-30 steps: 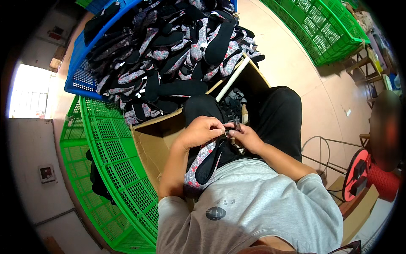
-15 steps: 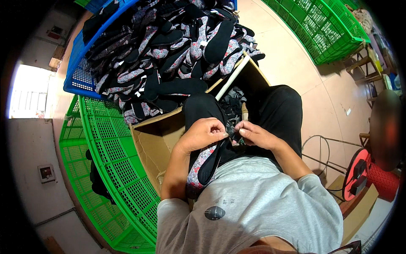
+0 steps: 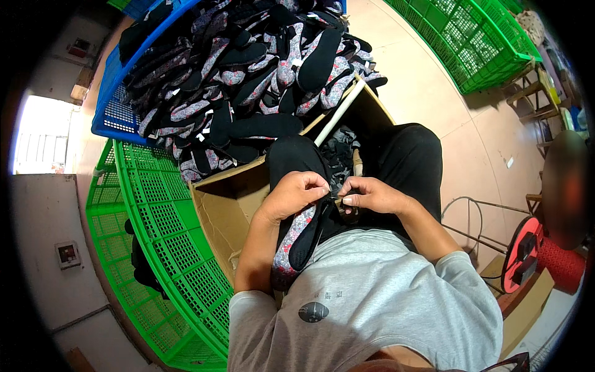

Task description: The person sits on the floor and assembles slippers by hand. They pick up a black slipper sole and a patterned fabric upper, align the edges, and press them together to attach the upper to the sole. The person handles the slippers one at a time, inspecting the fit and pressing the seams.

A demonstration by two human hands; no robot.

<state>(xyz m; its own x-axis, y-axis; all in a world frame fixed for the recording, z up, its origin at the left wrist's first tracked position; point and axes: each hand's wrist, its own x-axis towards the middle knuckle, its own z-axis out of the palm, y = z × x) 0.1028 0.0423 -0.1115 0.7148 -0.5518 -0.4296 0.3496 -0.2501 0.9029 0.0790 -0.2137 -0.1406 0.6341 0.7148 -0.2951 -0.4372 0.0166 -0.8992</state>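
Note:
Across my left thigh lies a floral shoe (image 3: 294, 239), grey and red with a black inside and edge. My left hand (image 3: 299, 193) is closed, its thumb and fingertips pinching the shoe's black upper end. Close by on the right, my right hand (image 3: 375, 197) has thumb and forefinger pressed together at that same end. What it grips is too small and dark to make out. Between my knees, a cardboard box (image 3: 238, 201) holds dark fabric scraps (image 3: 339, 155), and a pale rod (image 3: 339, 115) slants across it.
Beyond the box, a blue crate (image 3: 111, 105) is heaped with floral shoes with black soles (image 3: 260, 80). Green crates (image 3: 164, 217) stand at my left, and another green crate (image 3: 471, 46) is at the far right. A red reel (image 3: 520, 254) on a wire stand is at my right.
My right hand's fingers have shifted slightly left, and the thumb now sits lower against the forefinger. The left hand has drawn back a little to the left, still pinching the shoe.

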